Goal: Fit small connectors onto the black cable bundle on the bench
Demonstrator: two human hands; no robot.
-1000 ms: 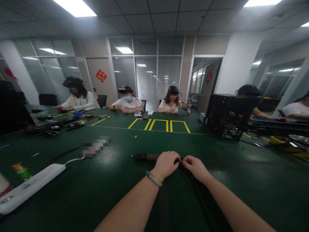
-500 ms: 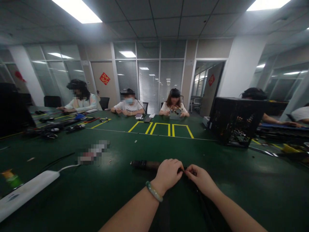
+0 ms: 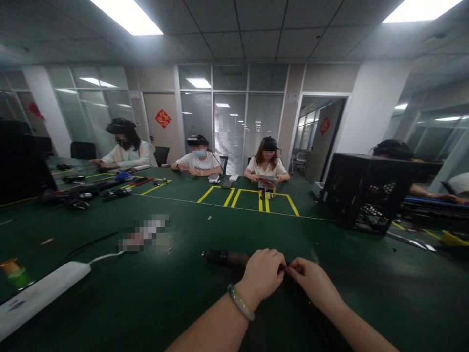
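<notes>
A dark, tube-shaped electric screwdriver point(image 3: 234, 258) lies sideways on the green table, its metal tip toward the left. My left hand point(image 3: 263, 274), with a jade bangle point(image 3: 241, 303) at the wrist, is closed over its right end. Fingertips meeting those of the left, my right hand point(image 3: 315, 281) pinches at the tail of the tool, where a dark cable seems to join. That joint is mostly hidden by the fingers. The cable point(image 3: 311, 305) runs down toward me in dim shadow.
A white power strip point(image 3: 44, 296) lies at the left, beside a green and orange item point(image 3: 15, 275). A black computer case point(image 3: 361, 193) stands at the right. Yellow tape point(image 3: 247, 190) marks the far table. Cables and parts point(image 3: 78, 193) lie left. Several people sit around.
The view has shifted slightly, with both hands still at the tool's right end. Across the table, a person has tilted the metal box they hold, and coloured wires now show.
</notes>
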